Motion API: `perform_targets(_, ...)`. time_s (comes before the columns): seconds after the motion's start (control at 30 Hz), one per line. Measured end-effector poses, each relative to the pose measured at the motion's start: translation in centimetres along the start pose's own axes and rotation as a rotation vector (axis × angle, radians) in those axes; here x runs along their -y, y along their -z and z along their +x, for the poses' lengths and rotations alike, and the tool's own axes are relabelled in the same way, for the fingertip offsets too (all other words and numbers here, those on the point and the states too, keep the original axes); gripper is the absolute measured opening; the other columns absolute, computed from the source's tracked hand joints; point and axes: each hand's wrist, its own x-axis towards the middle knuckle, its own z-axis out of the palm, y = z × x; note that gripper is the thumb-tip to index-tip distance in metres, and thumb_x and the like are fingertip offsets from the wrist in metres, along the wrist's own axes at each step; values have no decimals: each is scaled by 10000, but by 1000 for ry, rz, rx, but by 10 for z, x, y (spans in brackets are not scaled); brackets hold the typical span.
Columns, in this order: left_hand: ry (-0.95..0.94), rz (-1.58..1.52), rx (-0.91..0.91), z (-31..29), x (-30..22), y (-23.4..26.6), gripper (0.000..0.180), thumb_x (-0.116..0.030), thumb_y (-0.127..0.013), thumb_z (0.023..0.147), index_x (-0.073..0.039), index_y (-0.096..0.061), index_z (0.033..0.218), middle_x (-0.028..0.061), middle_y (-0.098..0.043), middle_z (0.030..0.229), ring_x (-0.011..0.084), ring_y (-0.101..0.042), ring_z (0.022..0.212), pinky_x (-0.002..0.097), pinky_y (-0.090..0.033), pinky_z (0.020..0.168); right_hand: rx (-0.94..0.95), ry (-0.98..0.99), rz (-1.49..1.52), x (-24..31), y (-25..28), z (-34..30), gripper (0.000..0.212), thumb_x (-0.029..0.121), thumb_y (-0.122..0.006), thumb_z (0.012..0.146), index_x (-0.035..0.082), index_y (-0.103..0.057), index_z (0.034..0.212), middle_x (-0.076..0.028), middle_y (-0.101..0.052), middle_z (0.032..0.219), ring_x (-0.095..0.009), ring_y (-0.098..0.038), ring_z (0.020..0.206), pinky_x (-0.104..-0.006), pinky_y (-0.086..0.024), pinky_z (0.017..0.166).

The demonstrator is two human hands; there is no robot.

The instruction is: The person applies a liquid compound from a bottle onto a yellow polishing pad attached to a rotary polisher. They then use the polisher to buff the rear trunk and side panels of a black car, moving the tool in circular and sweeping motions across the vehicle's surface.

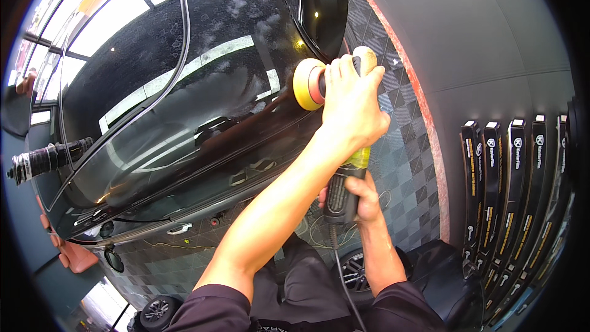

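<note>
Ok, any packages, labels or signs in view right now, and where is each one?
Row of bottles: standing side by side along the grey wall at right; tall, slim, black, with white caps and orange-and-white labels.
Polisher: gripped by both hands; no label readable on its black handle.

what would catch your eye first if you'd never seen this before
First, the left hand at centre, pressing a polisher with its yellow foam pad against the glossy black car body. Below it, the right hand grips the tool's black handle. At right, a row of black bottles lines the grey wall.
</note>
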Motion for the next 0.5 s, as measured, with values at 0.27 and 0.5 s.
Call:
perform_targets(0.27, 110, -44, -18, 25, 0, -7, 721, -178, -820, 653, -49, -652, 1342, 302, -484, 1298, 462, -430, 1286, 520, -356, 1149, -28, -54, 1, 30, 6, 7, 561, 433, -623, 1007, -77, -541, 1224, -196, -706, 995, -292, -755, 757, -426, -666, 654)
perform_targets(0.5, 233, -7, 65, 49, -3, 17, 731, -247, -839, 672, -54, -655, 1353, 301, -472, 1320, 453, -434, 1287, 507, -379, 1137, -20, -75, 65, 63, -12, 14, 509, 379, -588, 1016, -56, -485, 1260, -251, -693, 1012, -341, -753, 730, -449, -670, 617)
